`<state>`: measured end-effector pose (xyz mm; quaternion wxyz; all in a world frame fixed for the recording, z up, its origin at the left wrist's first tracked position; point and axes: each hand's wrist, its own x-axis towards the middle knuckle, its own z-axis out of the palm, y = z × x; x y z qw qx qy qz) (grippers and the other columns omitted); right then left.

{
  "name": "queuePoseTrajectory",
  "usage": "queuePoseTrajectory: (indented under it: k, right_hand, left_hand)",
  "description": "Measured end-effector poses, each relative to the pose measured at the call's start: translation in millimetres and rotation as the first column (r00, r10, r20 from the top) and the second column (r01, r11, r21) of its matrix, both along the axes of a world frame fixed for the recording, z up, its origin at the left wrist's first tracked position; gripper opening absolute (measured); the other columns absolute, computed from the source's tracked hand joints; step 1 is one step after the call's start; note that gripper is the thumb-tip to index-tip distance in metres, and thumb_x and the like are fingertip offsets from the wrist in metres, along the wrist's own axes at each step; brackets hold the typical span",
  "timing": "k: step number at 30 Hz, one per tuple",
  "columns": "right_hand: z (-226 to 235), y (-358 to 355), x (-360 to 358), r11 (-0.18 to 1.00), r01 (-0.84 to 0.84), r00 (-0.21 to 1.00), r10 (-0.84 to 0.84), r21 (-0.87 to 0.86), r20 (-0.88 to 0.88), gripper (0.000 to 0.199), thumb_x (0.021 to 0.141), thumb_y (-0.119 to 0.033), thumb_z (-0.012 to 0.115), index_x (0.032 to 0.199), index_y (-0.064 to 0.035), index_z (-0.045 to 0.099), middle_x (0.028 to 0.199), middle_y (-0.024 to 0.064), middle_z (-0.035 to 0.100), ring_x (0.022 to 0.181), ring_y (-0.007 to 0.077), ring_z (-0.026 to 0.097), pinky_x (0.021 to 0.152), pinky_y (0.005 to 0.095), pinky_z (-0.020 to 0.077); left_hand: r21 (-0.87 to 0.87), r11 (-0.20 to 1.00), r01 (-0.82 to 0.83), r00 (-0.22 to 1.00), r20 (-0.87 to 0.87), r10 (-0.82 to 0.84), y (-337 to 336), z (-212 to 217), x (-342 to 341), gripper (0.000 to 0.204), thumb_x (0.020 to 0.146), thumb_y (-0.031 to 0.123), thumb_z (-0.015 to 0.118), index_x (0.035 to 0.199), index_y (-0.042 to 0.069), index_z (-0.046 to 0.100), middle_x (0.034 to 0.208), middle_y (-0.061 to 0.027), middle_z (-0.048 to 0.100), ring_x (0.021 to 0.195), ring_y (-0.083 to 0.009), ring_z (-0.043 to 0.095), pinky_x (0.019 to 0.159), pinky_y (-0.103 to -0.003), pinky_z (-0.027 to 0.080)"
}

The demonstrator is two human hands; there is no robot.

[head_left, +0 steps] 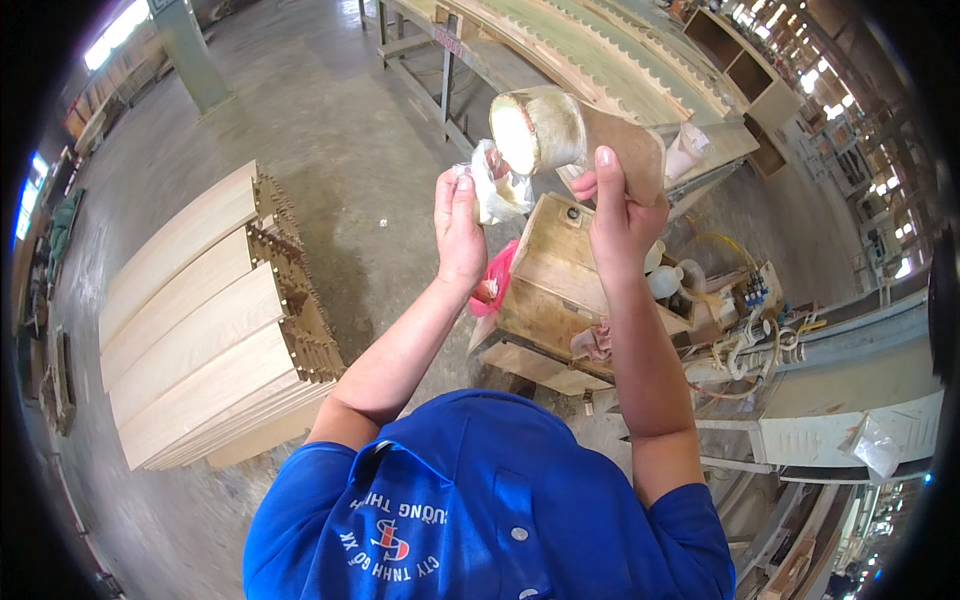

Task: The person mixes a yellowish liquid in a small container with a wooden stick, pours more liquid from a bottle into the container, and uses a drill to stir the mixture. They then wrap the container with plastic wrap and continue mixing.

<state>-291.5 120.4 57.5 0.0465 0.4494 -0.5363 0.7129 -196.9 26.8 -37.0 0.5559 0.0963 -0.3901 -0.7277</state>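
Observation:
Both my hands are raised in front of me at chest height. In my left hand, fingers closed, is a crumpled whitish plastic wrap with some pinkish colour showing inside. My right hand grips the brown lower part of a tilted cylindrical container, thumb along its side. The container's round end is pale cream with a stained rim, and it faces left, just above the wrap. A whitish band goes round its body. Whether the wrap touches the container I cannot tell.
Stacked pale wooden panels stand on the floor at left. Below my hands is a wooden box cabinet with a pink bag beside it. A long workbench bears scalloped wooden pieces. Hoses and machinery stand at right.

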Motion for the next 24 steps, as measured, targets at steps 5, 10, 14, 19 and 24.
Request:
queuePoseTrajectory:
  k: [5,10,14,19,24]
  right_hand:
    - [-7,6,-10,0.996,0.002,0.998,0.004,-0.092,0.061,0.017,0.088,-0.015,0.058,0.086,0.0021,0.059,0.062,0.0054,0.06,0.054,0.0095,0.058,0.048,0.0211,0.0462]
    - [-8,6,-24,0.997,0.032,0.994,-0.025,-0.066,0.11,0.015,0.088,-0.014,0.057,0.087,0.001,0.06,0.063,0.0062,0.06,0.054,0.011,0.059,0.048,0.0223,0.0471]
    - [-9,6,-56,0.991,0.099,0.992,-0.106,-0.095,-0.066,0.016,0.088,-0.014,0.057,0.09,0.002,0.058,0.069,0.009,0.061,0.054,0.0123,0.06,0.048,0.0239,0.0482]
    - [-42,13,-118,0.958,-0.117,0.735,0.26,-0.26,0.626,0.028,0.088,-0.016,0.055,0.107,0.0034,0.046,0.083,0.0138,0.057,0.063,0.0234,0.057,0.061,0.0325,0.0482]
    - [-189,51,-200,0.976,-0.061,0.16,0.218,-0.21,0.963,0.036,0.085,-0.019,0.057,0.111,-0.0013,0.04,0.093,0.0153,0.051,0.079,0.0257,0.055,0.072,0.0354,0.0493]
  left_hand:
    - [0.123,0.987,0.108,0.992,-0.077,-0.099,6,19,-9,0.027,0.096,0.022,0.036,0.116,0.006,0.041,0.12,-0.0098,0.052,0.108,-0.0197,0.053,0.091,-0.036,0.044]
    - [0.063,0.988,0.142,0.988,-0.063,-0.138,2,14,-27,0.025,0.095,0.022,0.035,0.112,0.005,0.043,0.118,-0.0112,0.054,0.108,-0.021,0.054,0.091,-0.036,0.044]
    - [0.049,0.972,0.228,0.973,-0.058,-0.225,12,10,-45,0.026,0.096,0.024,0.035,0.111,0.005,0.045,0.117,-0.0115,0.055,0.109,-0.0217,0.053,0.092,-0.037,0.043]
    - [0.383,0.844,0.375,0.927,-0.163,-0.338,6,-1,-51,0.044,0.096,0.036,0.031,0.123,0.005,0.047,0.122,-0.0121,0.054,0.113,-0.0254,0.051,0.099,-0.04,0.038]
    - [0.387,0.775,0.499,0.866,-0.253,-0.432,5,-35,-38,0.041,0.092,0.031,0.037,0.119,0.003,0.052,0.12,-0.0119,0.056,0.112,-0.0264,0.052,0.101,-0.041,0.037]
